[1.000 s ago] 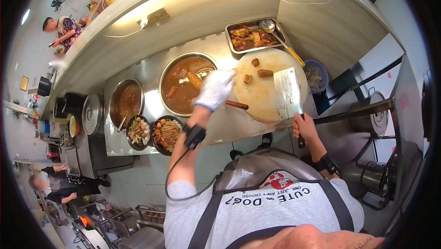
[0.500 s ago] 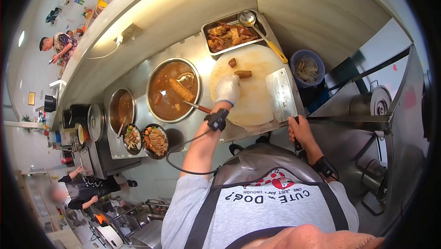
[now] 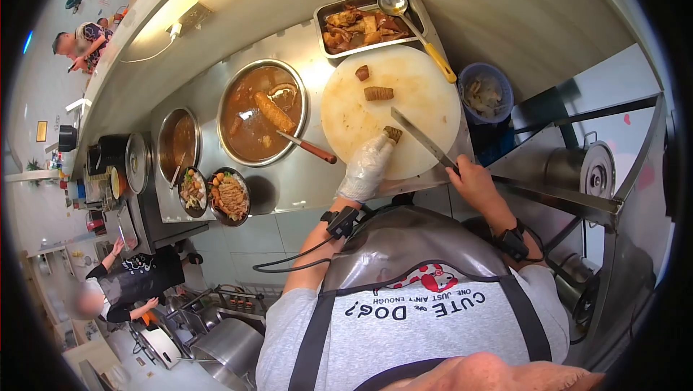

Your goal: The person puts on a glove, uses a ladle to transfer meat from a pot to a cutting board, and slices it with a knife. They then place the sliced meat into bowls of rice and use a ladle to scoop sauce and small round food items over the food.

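Observation:
A gloved left hand, my left hand (image 3: 367, 167), is closed around a short brown ridged piece of food (image 3: 393, 133) near the front of the round white cutting board (image 3: 426, 73). My right hand (image 3: 473, 183) grips the handle of a cleaver (image 3: 421, 136). Its blade is seen nearly edge-on, angled across the board, just to the right of the held piece and apart from it. Farther back on the board lie a second ridged brown piece (image 3: 378, 93) and a smaller dark chunk (image 3: 362, 73).
Behind the board stands a metal tray (image 3: 321, 30) of braised pieces, with a yellow-handled ladle (image 3: 433, 52) across its edge. A blue bin (image 3: 510, 95) is at the right. Leftward are a broth pot (image 3: 303, 95), a wooden-handled utensil (image 3: 317, 150) and two filled bowls. Another person (image 3: 144, 279) stands far left.
My left hand has drawn back toward me with a ridged piece in it. The cleaver has turned from flat to nearly edge-on and swung left over the board.

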{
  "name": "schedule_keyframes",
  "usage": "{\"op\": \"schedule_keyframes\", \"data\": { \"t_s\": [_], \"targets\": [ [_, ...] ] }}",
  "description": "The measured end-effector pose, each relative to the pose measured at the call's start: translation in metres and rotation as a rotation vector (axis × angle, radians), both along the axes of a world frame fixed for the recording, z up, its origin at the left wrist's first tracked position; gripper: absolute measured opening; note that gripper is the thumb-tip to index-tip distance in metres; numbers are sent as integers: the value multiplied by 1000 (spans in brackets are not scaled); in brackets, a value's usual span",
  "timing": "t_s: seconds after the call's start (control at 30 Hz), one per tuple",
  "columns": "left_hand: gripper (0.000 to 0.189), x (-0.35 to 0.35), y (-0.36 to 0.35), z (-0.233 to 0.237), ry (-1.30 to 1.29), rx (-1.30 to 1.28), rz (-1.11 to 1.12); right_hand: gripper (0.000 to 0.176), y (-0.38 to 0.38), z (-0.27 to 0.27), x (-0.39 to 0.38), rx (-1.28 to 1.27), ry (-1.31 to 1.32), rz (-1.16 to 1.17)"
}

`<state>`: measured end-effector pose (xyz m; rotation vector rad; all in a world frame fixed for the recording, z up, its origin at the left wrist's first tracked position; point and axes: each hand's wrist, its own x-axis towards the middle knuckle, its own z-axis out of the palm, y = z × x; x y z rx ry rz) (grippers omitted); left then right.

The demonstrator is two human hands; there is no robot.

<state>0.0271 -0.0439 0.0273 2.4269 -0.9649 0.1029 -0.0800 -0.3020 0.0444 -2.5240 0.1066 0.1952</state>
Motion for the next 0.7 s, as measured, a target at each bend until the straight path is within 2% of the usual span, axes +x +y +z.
{"op": "schedule_keyframes", "data": {
  "t_s": [0.13, 0.2, 0.37, 0.43, 0.7],
  "targets": [
    [15, -5, -3, -12, -29, -6, 140, 29, 7, 4, 6, -76, -58, 78],
    [12, -7, -2, -10, 26, 81, 220, 29, 11, 17, 11, -78, -87, 95],
    [10, -6, -1, -12, -40, 64, 255, 28, 12, 2, 26, -108, -157, 173],
    [11, -2, -2, -16, -60, 33, 247, 28, 12, -3, 31, -230, -7, 223],
    [10, -3, 0, -21, -62, 58, 274, 28, 14, 13, 34, -176, 25, 207]
  ]
}}
